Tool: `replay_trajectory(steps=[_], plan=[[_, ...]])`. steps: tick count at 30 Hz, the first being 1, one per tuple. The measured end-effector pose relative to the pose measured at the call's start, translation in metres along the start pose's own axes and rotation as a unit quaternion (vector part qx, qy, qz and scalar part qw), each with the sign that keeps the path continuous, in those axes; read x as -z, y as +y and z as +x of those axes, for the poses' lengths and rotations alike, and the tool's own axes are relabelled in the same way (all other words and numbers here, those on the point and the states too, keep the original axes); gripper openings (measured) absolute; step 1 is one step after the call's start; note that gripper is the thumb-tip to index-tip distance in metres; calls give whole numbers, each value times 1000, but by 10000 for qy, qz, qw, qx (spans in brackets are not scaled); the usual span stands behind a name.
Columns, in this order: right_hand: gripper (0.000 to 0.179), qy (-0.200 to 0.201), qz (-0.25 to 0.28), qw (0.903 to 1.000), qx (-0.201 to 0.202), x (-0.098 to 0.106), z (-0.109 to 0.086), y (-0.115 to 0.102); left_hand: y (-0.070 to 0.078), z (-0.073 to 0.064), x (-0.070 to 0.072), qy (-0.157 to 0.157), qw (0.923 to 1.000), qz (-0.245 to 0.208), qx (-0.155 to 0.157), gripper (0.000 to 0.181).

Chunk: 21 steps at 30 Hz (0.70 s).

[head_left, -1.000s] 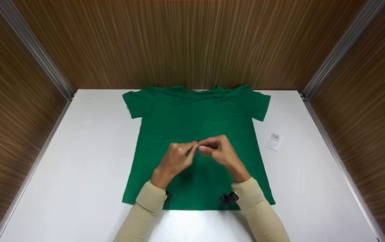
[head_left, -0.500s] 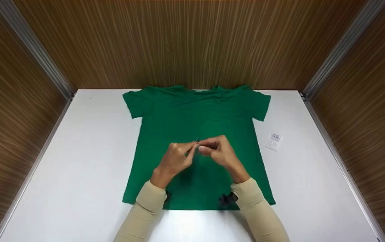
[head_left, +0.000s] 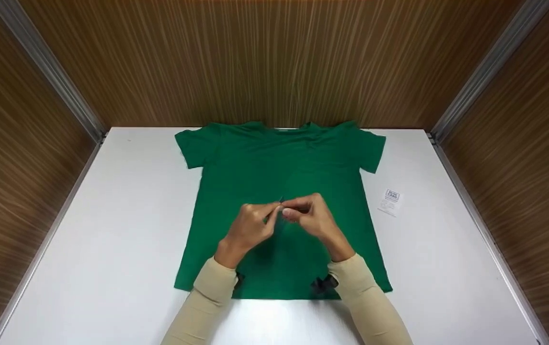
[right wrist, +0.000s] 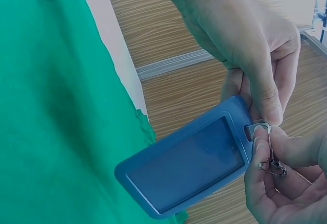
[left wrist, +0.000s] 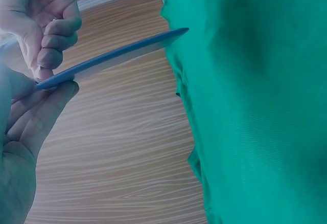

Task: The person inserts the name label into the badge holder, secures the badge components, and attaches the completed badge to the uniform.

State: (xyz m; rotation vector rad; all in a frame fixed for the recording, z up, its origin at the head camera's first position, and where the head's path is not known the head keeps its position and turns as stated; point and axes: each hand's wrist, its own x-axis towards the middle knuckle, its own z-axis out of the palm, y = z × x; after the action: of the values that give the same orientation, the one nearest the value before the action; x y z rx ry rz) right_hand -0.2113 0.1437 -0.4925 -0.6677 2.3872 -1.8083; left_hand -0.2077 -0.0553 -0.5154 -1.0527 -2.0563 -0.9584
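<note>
A person's left hand (head_left: pixel 250 225) is pinching, with a narrow grip between thumb and fingers, the slotted end of a flat, blue, rounded-rectangular badge holder with a window (right wrist: pixel 186 162). The right hand (head_left: pixel 316 218) is curling its fingers and thumb closely around a small silver metal clip (right wrist: pixel 278 168) beside that slot. The fingertips of both hands are meeting there, hiding just how clip and slot are joined. The holder is hanging above a green fabric short-sleeved T-shirt (head_left: pixel 279 167), which is lying spread flat on a white counter (head_left: pixel 78 239). In the head view, the hands are hiding most of the holder.

Beige sleeves (head_left: pixel 370 306) are covering the forearms. To the right of the shirt, apart from it, a small white printed card (head_left: pixel 390 202) is lying on the counter. Brown wood-grain panels (head_left: pixel 274 62) are enclosing the back and both sides.
</note>
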Motion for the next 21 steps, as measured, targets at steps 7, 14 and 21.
replay_trajectory(steps=[7, 14, 21], plan=[[19, 35, -26, 10000, 33, -1, 0, 0, -1, -1, -1, 85, 9999, -65, 0, 17], [19, -5, -115, 9999, 55, -1, 0, -2, -1, -2, 0, 47, 9999, -118, 76, 16], [19, 47, -105, 9999, 84, 0, 0, -1, -2, -2, -1, 175, 9998, -95, -31, 18]])
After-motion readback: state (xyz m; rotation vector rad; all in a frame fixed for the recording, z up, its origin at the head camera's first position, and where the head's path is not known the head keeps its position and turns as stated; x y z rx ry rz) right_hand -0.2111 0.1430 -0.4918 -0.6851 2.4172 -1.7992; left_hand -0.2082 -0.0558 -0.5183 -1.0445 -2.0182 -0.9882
